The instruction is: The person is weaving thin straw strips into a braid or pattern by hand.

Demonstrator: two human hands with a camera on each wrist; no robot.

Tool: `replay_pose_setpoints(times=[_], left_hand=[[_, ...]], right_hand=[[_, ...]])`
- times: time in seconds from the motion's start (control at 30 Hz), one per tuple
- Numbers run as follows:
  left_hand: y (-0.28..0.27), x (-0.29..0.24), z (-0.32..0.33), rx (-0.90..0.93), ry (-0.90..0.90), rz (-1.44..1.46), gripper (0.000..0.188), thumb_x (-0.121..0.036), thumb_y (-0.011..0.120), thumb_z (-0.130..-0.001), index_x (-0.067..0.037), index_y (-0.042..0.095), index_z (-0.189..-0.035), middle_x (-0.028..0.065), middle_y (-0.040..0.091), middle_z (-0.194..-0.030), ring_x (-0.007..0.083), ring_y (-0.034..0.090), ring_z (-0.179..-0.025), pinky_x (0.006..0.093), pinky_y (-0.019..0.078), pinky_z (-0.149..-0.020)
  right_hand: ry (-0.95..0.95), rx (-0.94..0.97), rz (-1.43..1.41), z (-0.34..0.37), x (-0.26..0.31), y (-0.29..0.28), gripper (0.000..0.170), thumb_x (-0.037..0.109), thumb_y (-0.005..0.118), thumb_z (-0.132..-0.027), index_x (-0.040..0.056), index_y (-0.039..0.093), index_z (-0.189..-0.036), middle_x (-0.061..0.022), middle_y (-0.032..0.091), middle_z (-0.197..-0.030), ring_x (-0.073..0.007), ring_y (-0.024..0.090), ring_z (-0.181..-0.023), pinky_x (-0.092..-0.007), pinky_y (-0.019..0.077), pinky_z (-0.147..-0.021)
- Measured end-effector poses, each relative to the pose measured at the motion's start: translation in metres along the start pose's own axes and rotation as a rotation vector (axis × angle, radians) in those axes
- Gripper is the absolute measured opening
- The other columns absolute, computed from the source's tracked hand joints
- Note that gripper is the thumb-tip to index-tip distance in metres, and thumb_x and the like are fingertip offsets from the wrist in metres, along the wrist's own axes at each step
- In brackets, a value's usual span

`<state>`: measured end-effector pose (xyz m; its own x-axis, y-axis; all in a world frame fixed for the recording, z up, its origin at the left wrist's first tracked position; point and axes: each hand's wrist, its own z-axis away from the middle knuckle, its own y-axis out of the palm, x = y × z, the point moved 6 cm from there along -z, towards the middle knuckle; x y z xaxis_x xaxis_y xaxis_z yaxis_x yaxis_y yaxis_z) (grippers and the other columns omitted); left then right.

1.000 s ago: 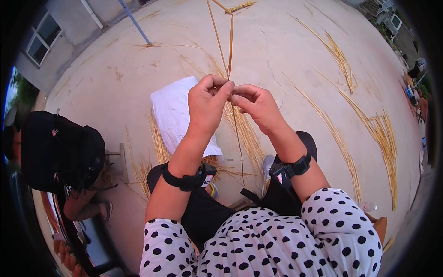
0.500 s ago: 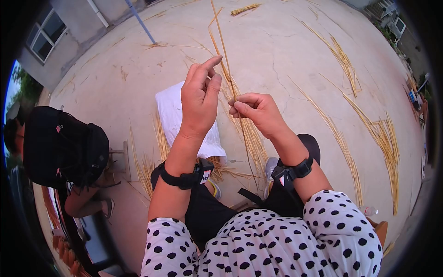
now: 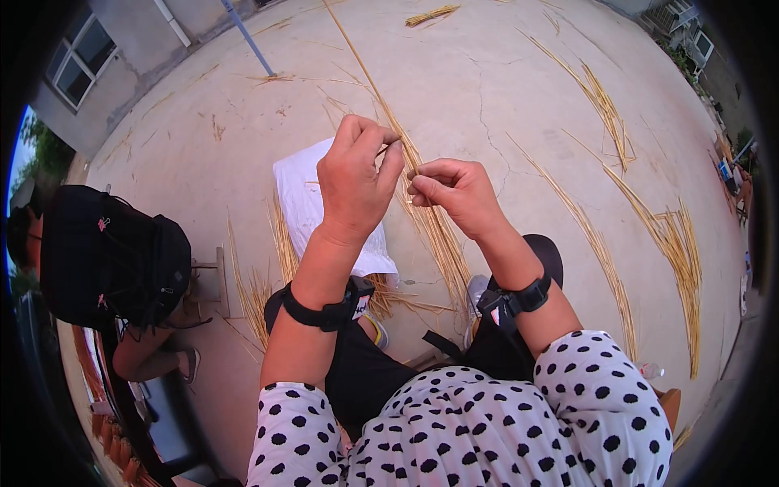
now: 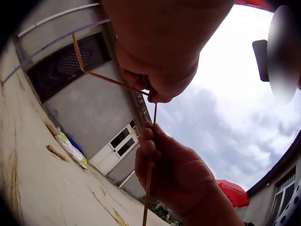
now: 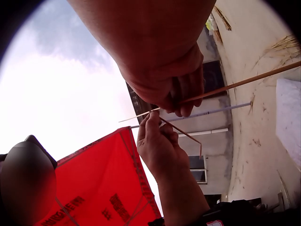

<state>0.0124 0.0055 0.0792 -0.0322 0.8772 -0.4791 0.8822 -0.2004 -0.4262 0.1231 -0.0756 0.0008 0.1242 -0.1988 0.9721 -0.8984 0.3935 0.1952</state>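
A thin straw stalk (image 4: pixel 109 80) runs between both hands, with a sharp bend beyond the left fingers. In the head view my left hand (image 3: pixel 353 178) pinches it between thumb and fingers. Slightly to its right, my right hand (image 3: pixel 454 195) pinches the same stalk between thumb and forefinger. A short length shows between the two grips in the left wrist view. From the right hand, a long straight piece of stalk (image 5: pixel 254 78) extends in the right wrist view. A thin light tip sticks out past the left fingertips there.
Below the hands lie a white sack (image 3: pixel 304 195) and a straw bundle (image 3: pixel 442 243). More straw (image 3: pixel 682 268) is spread on the concrete at right. A person with a black backpack (image 3: pixel 105 260) sits at left. A plastic bottle (image 3: pixel 651 371) lies at the right.
The left hand let go of the stalk, its fingers spreading, then pinched it again. The bent stalk that stood above the hands has swung out of that place. The right hand kept its pinch.
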Motion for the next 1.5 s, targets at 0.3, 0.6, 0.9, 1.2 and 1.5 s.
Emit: replay_pose_setpoints(times=[0.3,0.6,0.9,1.2,1.5], left_hand=[[-0.001,0.01,0.001,-0.101,-0.114,0.237,0.008,0.003,0.059,-0.07,-0.002,0.055,-0.074,0.0063,0.05,-0.075,0.0132,0.052,-0.055,0.0257,0.041,-0.049],[0.009,0.007,0.002,0.079,-0.155,0.205,0.007,0.002,0.061,-0.074,-0.002,0.061,-0.08,0.0082,0.058,-0.075,0.0152,0.055,-0.055,0.0253,0.043,-0.051],[0.017,-0.006,0.008,0.183,-0.051,0.149,0.005,-0.002,0.063,-0.074,-0.002,0.061,-0.078,0.0102,0.058,-0.073,0.0221,0.058,-0.059,0.0295,0.0461,-0.053],[0.009,-0.018,0.004,0.035,0.01,-0.053,0.008,-0.003,0.063,-0.07,-0.003,0.055,-0.071,0.0073,0.053,-0.066,0.0165,0.055,-0.05,0.0264,0.0432,-0.047],[0.014,-0.004,0.002,0.141,-0.044,0.188,0.006,-0.001,0.062,-0.074,-0.001,0.056,-0.073,0.0076,0.056,-0.07,0.0152,0.056,-0.053,0.0257,0.0435,-0.049]], right_hand=[[0.053,0.057,-0.075,0.001,0.007,0.007,0.015,0.007,0.06,-0.084,-0.0063,0.062,-0.09,-0.0117,0.064,-0.08,-0.0141,0.063,-0.067,-0.0245,0.0533,-0.062],[-0.017,-0.024,-0.125,0.002,0.008,-0.004,0.017,0.006,0.055,-0.087,-0.0044,0.059,-0.1,-0.0119,0.064,-0.08,-0.0157,0.063,-0.066,-0.0274,0.0536,-0.061],[-0.04,-0.047,-0.068,0.0,0.008,-0.005,0.016,0.008,0.058,-0.087,-0.0063,0.061,-0.094,-0.0098,0.064,-0.08,-0.0131,0.062,-0.066,-0.0237,0.0524,-0.061],[-0.078,-0.019,-0.031,-0.004,0.02,0.0,0.015,0.007,0.057,-0.086,-0.0069,0.063,-0.09,-0.0107,0.065,-0.078,-0.0146,0.064,-0.067,-0.0252,0.0543,-0.061],[0.047,-0.05,-0.08,0.0,0.016,-0.006,0.014,0.008,0.056,-0.087,-0.005,0.062,-0.089,-0.0094,0.064,-0.076,-0.014,0.063,-0.064,-0.0253,0.0528,-0.058]])
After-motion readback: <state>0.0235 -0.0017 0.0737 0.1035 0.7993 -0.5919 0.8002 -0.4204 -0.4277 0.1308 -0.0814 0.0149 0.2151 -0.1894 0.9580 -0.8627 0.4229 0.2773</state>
